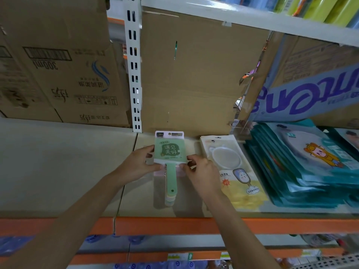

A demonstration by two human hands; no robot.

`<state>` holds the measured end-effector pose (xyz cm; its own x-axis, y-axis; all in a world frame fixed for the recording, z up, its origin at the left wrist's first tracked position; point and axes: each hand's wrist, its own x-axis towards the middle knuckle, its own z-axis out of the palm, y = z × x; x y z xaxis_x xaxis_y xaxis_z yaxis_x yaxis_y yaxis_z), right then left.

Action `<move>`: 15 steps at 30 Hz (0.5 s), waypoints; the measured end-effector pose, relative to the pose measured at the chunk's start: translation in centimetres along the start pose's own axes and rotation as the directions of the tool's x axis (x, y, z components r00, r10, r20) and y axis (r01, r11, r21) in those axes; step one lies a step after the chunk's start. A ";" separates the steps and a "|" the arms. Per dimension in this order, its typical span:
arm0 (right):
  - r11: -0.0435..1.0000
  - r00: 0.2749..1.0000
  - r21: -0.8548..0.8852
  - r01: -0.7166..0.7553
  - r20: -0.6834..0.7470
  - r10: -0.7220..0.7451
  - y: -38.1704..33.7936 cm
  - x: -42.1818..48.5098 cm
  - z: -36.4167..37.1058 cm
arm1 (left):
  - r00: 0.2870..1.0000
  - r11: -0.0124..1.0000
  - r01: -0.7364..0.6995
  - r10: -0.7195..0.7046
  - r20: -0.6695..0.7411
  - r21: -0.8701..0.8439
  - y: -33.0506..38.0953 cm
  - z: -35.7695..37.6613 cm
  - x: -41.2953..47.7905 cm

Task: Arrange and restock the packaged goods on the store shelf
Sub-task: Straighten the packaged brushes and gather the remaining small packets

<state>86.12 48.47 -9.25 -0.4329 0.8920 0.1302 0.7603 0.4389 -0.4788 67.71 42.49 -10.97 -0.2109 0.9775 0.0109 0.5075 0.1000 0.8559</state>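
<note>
Packs (pixel 168 152) lie stacked on the shelf (pixel 68 171) straight ahead, long axis running back to front, handles (pixel 171 179) toward the person — left hand (pixel 136 163) pinches the left edge, right hand (pixel 201 168) the right, both equally near

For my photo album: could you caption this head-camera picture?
Left hand and right hand hold a green handled pack on the shelf, beside a pale pouch.

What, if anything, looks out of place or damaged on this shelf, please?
The cardboard box at back left sits upside down: its print and barcode are inverted. The cardboard panel behind the green pack has a ragged, torn right edge. The teal packets at right lie fanned out, not squared.
</note>
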 end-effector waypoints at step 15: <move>0.999 1.000 -0.032 0.006 -0.011 -0.006 0.3 -0.1 0.4 | 1.000 1.000 -0.002 0.002 -0.019 0.015 0.9 0.2 -0.6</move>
<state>86.20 48.48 -9.72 -0.4320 0.8904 0.1432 0.7730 0.4473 -0.4498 68.47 41.99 -10.33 -0.2252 0.9741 0.0225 0.5207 0.1008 0.8478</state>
